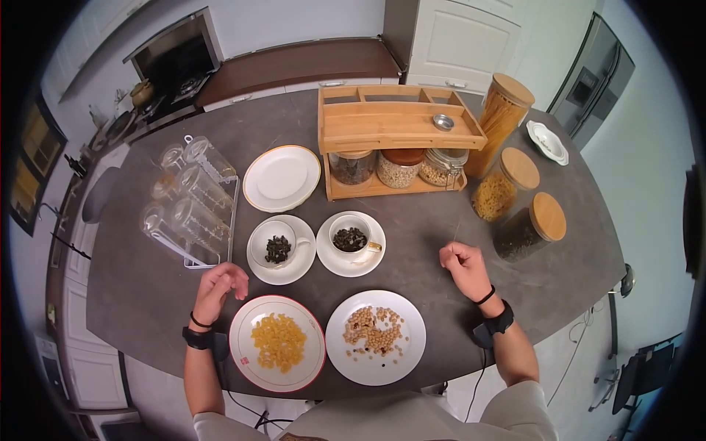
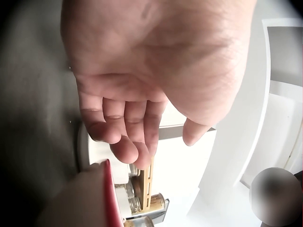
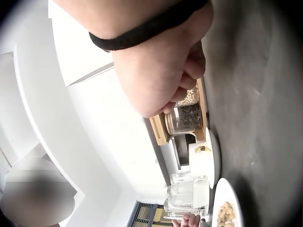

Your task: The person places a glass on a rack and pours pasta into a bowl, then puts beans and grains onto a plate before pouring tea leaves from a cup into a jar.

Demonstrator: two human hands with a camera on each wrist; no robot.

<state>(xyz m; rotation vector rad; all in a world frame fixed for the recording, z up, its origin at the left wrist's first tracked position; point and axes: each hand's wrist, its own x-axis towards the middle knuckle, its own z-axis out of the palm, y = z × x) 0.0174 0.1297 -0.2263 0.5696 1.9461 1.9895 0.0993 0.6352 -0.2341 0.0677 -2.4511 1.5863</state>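
Note:
My left hand is at the table's left side, palm showing in the left wrist view, fingers slightly bent and holding nothing. Close by it is a red-rimmed plate of yellow pasta pieces. My right hand rests on the right of the table, its fingers loosely curled with nothing seen in them. Between the hands, a white plate bears chickpea-like beans and a few dark bits. Behind the plates, two white cups, the left cup and the right cup, hold dark dried leaves on saucers.
A rack of upturned glasses stands left, beside an empty white plate. At the back, a wooden shelf holds several jars and a small metal bowl. Tall pasta jar, two wood-lidded jars and a white dish stand right.

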